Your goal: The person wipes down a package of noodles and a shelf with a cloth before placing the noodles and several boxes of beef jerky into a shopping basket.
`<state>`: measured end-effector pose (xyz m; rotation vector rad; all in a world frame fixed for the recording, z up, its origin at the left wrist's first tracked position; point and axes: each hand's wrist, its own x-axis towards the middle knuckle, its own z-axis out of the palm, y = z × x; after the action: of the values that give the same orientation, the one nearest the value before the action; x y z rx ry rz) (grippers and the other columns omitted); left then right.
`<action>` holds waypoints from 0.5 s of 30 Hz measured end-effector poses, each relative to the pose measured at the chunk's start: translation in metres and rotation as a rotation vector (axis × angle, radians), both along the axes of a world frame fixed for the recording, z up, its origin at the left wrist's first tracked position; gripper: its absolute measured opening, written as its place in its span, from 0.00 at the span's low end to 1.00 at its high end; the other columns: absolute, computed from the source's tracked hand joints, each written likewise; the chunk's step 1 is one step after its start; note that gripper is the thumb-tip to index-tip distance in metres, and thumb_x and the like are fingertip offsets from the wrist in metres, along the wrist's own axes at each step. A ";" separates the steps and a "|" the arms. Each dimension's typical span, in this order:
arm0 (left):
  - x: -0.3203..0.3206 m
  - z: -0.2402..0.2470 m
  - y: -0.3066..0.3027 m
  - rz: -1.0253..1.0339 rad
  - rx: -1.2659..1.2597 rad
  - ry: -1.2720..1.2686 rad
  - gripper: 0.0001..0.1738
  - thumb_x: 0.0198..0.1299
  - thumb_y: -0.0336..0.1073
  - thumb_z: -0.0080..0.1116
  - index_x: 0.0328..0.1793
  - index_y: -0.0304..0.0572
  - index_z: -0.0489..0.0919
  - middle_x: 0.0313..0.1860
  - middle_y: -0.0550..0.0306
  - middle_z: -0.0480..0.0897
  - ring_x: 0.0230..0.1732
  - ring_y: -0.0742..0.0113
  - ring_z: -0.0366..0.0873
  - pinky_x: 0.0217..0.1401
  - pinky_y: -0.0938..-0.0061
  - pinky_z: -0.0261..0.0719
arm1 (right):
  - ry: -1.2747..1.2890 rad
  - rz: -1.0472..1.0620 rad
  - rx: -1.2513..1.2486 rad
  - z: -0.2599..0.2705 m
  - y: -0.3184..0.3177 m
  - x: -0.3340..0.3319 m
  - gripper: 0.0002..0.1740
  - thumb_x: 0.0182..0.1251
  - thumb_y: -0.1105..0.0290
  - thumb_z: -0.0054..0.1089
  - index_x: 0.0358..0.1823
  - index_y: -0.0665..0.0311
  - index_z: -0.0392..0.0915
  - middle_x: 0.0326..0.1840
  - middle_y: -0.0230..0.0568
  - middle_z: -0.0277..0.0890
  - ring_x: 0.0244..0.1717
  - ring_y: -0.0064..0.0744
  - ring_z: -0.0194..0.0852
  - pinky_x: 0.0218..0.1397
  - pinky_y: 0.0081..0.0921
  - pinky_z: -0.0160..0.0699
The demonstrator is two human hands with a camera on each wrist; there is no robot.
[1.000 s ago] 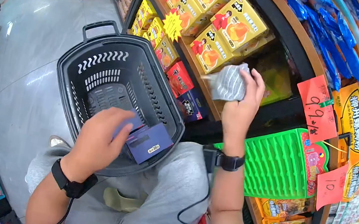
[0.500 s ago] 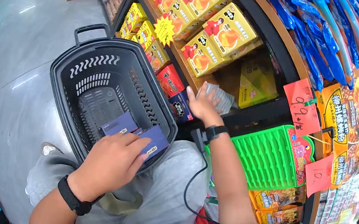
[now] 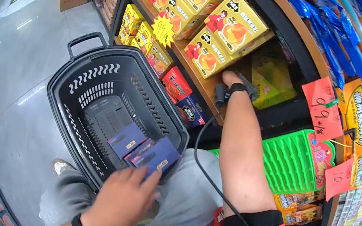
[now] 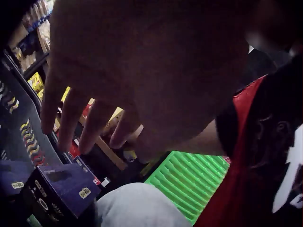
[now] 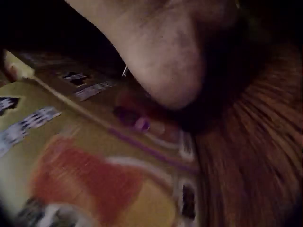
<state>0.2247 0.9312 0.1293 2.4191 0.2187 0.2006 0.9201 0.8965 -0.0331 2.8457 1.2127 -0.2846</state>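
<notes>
My left hand (image 3: pixel 126 199) hovers at the near end of the black basket (image 3: pixel 56 97), its fingers straight and spread, fingertips by a purple box (image 3: pixel 159 155). A second purple box (image 3: pixel 127 138) lies beside it. Only air lies between the left fingers (image 4: pixel 97 125) in the left wrist view. My right hand (image 3: pixel 231 78) reaches low into the shelf, beside a gold box (image 3: pixel 208 53). Most of it is hidden, and I cannot tell whether it holds anything. A grey striped packet (image 3: pixel 250 89) lies next to the right wrist. Wood grain (image 5: pixel 251 142) runs beside the right hand in its wrist view.
A yellow-green box (image 3: pixel 272 80) stands deeper in the shelf. Red (image 3: pixel 176 85) and purple packages (image 3: pixel 191 111) line the lower shelf beside the basket. A green ridged plastic board (image 3: pixel 287 162) and pink price tags (image 3: pixel 320 107) are at right. A cable (image 3: pixel 220 191) crosses below the right forearm.
The right hand carried the grey striped packet down to the shelf, then moved deeper beside the gold boxes. The left hand let go of the purple box, which lies in the basket, and drew back.
</notes>
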 end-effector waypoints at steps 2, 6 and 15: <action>-0.002 0.003 -0.001 -0.025 -0.018 -0.026 0.28 0.64 0.42 0.66 0.68 0.40 0.78 0.59 0.37 0.82 0.56 0.41 0.83 0.61 0.53 0.82 | 0.037 -0.115 0.225 0.033 0.001 -0.006 0.35 0.82 0.52 0.38 0.81 0.67 0.63 0.87 0.51 0.55 0.88 0.46 0.47 0.87 0.40 0.49; -0.007 0.008 -0.004 0.025 -0.012 0.025 0.30 0.62 0.40 0.65 0.71 0.45 0.75 0.60 0.45 0.80 0.61 0.47 0.78 0.63 0.57 0.78 | -0.107 -0.155 0.137 0.091 0.011 -0.050 0.37 0.81 0.49 0.35 0.85 0.57 0.56 0.89 0.42 0.51 0.87 0.47 0.49 0.88 0.44 0.50; -0.001 -0.026 0.007 0.021 0.108 0.065 0.29 0.65 0.46 0.65 0.69 0.40 0.78 0.56 0.39 0.83 0.54 0.42 0.83 0.61 0.53 0.82 | -0.352 -0.369 -0.213 0.130 0.042 -0.072 0.31 0.76 0.54 0.43 0.76 0.59 0.69 0.82 0.49 0.62 0.82 0.51 0.60 0.83 0.46 0.58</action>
<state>0.2233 0.9378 0.1037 2.5333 0.2686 0.1469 0.8478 0.9389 0.0964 2.7549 0.5586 0.0759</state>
